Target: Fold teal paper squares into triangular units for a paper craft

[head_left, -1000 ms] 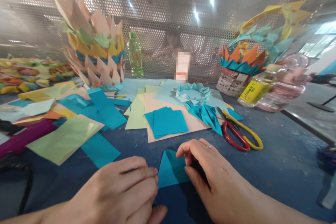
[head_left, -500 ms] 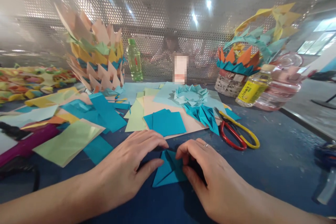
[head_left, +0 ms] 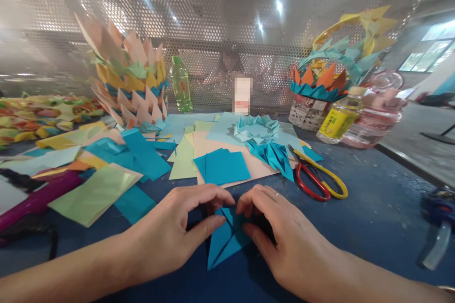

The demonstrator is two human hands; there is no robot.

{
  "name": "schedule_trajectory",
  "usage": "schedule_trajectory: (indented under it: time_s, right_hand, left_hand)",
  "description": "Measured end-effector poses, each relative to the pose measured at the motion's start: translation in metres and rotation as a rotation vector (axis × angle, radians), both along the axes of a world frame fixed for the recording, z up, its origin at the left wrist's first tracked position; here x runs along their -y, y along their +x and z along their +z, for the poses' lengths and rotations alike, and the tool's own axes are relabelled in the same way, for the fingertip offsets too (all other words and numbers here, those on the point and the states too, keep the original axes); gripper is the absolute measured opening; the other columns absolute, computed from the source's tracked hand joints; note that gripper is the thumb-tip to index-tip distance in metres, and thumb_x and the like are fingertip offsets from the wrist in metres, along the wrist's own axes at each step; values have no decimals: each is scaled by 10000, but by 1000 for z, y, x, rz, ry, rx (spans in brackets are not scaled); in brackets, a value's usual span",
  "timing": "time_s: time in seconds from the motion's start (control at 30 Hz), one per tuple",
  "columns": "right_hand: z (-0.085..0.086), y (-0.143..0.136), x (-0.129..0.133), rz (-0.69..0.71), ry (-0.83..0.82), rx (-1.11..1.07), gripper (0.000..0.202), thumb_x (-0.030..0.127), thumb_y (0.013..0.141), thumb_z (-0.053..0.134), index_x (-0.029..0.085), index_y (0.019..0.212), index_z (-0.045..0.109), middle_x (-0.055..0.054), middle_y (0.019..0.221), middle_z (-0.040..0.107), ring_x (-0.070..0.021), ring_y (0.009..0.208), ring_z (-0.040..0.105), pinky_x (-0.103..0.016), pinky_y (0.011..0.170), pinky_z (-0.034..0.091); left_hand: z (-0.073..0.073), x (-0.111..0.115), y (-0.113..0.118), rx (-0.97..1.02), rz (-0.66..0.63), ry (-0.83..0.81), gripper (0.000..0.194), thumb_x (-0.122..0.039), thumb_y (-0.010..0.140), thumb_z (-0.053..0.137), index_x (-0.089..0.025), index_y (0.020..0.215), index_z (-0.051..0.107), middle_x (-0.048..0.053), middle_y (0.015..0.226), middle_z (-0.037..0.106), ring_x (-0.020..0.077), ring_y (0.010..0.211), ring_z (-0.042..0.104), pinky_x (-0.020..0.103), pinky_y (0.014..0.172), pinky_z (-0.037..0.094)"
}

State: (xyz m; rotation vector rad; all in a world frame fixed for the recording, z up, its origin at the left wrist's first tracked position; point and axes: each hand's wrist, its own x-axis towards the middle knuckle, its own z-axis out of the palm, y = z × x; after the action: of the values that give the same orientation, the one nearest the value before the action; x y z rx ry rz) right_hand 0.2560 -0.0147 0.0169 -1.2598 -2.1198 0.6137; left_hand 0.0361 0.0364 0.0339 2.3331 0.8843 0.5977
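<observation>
1. Paper [head_left: 223,248], blue and folded into slanting flaps, lies low in the middle of the view on the counter [head_left: 377,227], between the two hands; one corner points toward 7 o'clock.
2. The left hand [head_left: 174,234] curls round the upper left edge, thumb laid over a flap. I cannot tell whether its fingertips close on the sheet. Too light a touch there could let the flap lift and the crease wander.
3. The right hand [head_left: 284,236] arches over the right side, fingers bent and thumb low. Its fingertips hide that edge, so again I cannot tell grasp from mere contact. An uneven pull between the hands could twist the piece and leave its point crooked.
4. Dark gaps run between the flaps; pressing them down while misaligned could set a false crease or crumple the thin layers.
5. Loose blue squares [head_left: 229,165] sit at 12 o'clock from the folded piece. A forward nudge of the knuckles could scatter them.
6. At 2 o'clock, the scissors [head_left: 320,164] lie with their blade tips near the spiky blue piece [head_left: 272,155] at 1 o'clock; a careless sweep of the right hand could push the tips into its points.
</observation>
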Motion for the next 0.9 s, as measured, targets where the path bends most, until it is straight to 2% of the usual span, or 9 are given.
schedule_trajectory:
  time_s: [0.1,0.27,0.37,0.47,0.53,0.63,0.7,0.83,0.9]
  right_hand:
    - [0,0,-1,-4,12,-2,318,-40,802,569,228,964,510,5,935,593,-194,877,550,-341,753,409]
    - [0,2,-1,-20,22,0,314,-27,813,604,234,964,517,14,926,597,-185,863,551,-326,744,400]
    - [-1,3,-2,-23,73,9,291,-10,829,625,232,950,518,15,929,598,-185,864,548,-322,742,394]
    - [-1,2,-2,-19,171,12,215,15,869,597,217,897,529,6,902,601,-182,834,540,-323,736,393]
    - [1,1,0,-4,227,0,172,41,902,558,208,862,541,-2,872,602,-179,808,538,-323,728,397]
    - [6,0,6,64,243,-12,147,65,912,538,198,854,567,-11,862,616,-172,817,563,-317,750,420]
    - [9,-1,9,124,227,5,86,115,871,634,190,878,593,-11,880,635,-170,835,587,-312,786,439]
    - [10,-2,9,181,221,69,335,303,692,872,170,886,632,-23,898,664,-196,856,616,-327,817,466]
    - [7,-2,6,185,224,93,287,287,731,852,163,884,644,-36,908,677,-202,878,622,-328,822,476]
  left_hand:
    - [2,0,-4,22,-113,25,293,-141,979,470,-332,1141,621,-88,1042,714,97,939,670,172,842,487]
    - [3,-5,-8,14,-263,173,346,-25,944,402,-247,1096,619,-20,1003,673,105,924,626,190,838,481]
    - [4,-7,-9,-5,-319,372,282,-35,950,453,-216,1016,659,23,994,647,152,953,584,257,869,475]
    - [5,-4,-11,-73,-306,628,246,-65,955,476,-198,938,683,44,1089,645,185,1053,556,305,969,440]
    - [4,2,-13,-110,-287,790,273,-69,970,442,-186,902,679,42,1139,664,182,1117,557,309,1065,394]
    - [2,11,-14,-114,-263,947,304,-69,988,410,-162,895,685,43,1125,710,175,1129,599,299,1139,363]
    - [1,15,-13,-103,-238,993,308,-82,989,411,-147,900,699,52,1102,735,184,1132,625,298,1148,382]
    - [2,17,-12,-137,-257,945,346,-51,939,370,-134,980,704,60,1137,746,172,1183,628,260,1131,425]
    - [3,17,-12,-145,-262,887,325,-32,897,399,-138,1001,687,57,1178,732,143,1224,603,219,1150,388]
